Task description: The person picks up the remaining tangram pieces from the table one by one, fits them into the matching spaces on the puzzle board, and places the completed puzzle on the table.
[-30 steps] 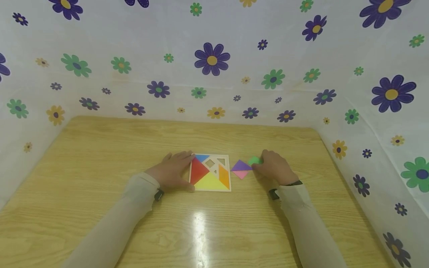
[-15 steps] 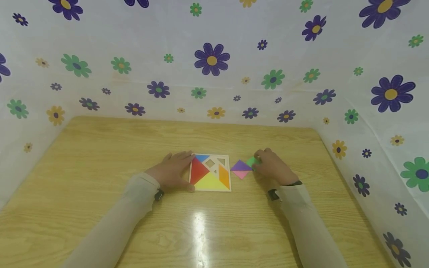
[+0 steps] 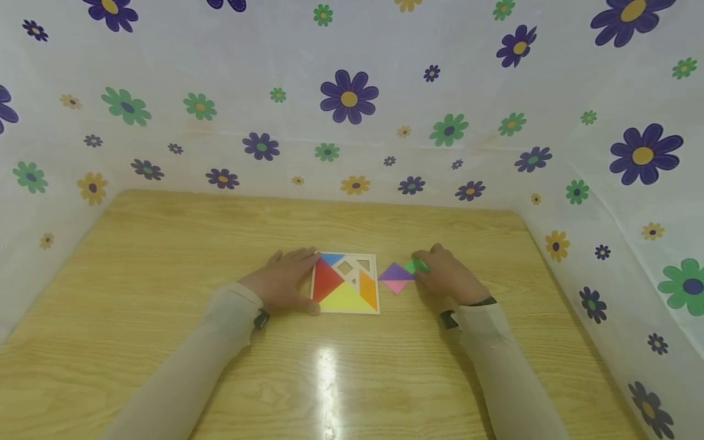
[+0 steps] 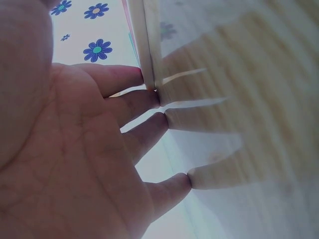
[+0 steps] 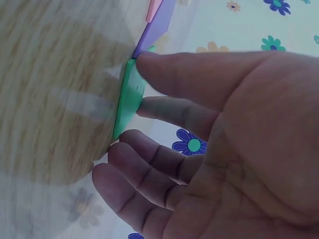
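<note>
A square tangram board (image 3: 352,258) lies on the table with red, yellow, blue and orange pieces set in it and several bare recesses. My left hand (image 3: 282,281) rests at the board's left side. Its fingers are stretched out, fingertips on the table and touching the board's edge in the left wrist view. Just right of the board, a purple triangle (image 3: 395,271) and a pink triangle (image 3: 397,286) lie edge to edge. My right hand (image 3: 450,275) pinches a flat green piece (image 5: 132,92) between thumb and index finger, its end against the purple triangle. Its other fingers are loosely bent.
The wooden table (image 3: 231,360) reaches back to a white flower-print cloth (image 3: 297,122), which also rises along the left and right sides. Dark bands sit at both wrists. A bright reflection lies in front of the board.
My right hand has turned the green piece and shifted it slightly left, towards the purple triangle. The left hand and the board have stayed in place.
</note>
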A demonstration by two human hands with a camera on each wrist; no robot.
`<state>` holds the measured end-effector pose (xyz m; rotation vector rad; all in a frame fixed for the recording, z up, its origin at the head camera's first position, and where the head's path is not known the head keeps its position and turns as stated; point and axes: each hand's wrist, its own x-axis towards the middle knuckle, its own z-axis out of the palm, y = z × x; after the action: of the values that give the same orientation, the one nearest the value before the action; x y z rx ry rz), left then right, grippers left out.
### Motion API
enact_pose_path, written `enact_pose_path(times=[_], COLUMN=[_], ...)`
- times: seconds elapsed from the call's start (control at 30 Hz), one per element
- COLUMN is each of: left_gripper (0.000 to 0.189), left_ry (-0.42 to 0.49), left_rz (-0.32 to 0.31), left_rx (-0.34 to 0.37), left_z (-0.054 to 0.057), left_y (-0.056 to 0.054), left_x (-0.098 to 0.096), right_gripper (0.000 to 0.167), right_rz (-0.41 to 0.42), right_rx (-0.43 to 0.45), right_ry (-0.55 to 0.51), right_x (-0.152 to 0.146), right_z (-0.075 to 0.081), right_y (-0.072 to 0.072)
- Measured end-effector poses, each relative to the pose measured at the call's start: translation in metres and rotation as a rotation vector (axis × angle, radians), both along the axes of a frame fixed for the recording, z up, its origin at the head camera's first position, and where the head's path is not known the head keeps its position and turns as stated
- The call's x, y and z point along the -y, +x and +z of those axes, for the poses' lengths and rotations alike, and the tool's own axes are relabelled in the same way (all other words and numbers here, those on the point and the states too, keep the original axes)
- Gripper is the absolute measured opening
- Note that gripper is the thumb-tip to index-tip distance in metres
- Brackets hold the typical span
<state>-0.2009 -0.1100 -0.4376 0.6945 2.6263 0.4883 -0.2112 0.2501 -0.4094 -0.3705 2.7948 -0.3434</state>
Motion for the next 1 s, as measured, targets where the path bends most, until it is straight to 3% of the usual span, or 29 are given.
enact_pose_path(times=[0.23,0.47,0.87,1.0], left_gripper=[0.116,0.116,0.113,0.112], left_ry=[-0.012,0.002,-0.001,-0.005], left_rz=[-0.010,-0.006,0.006,0.011], left_rx=[-0.008,-0.008,-0.003,0.000], left_z=[0.002,0.004,0.006,0.006], left_y=[-0.002,0.001,0.004,0.004], left_x=[0.001,0.001,-0.001,-0.001], right_gripper=[0.040,0.040,0.020,0.021], right_rz=[-0.036,-0.107,-0.106,-0.136], right_rx=[0.001,0.060,0.095,0.033], right_ry=[-0.066,-0.141,-0.192,-0.217], right_x=[0.000,-0.002,-0.012,-0.013], right_z=[0.001,0.003,0.012,0.013], right_y=[-0.001,0.000,-0.001,-0.001])
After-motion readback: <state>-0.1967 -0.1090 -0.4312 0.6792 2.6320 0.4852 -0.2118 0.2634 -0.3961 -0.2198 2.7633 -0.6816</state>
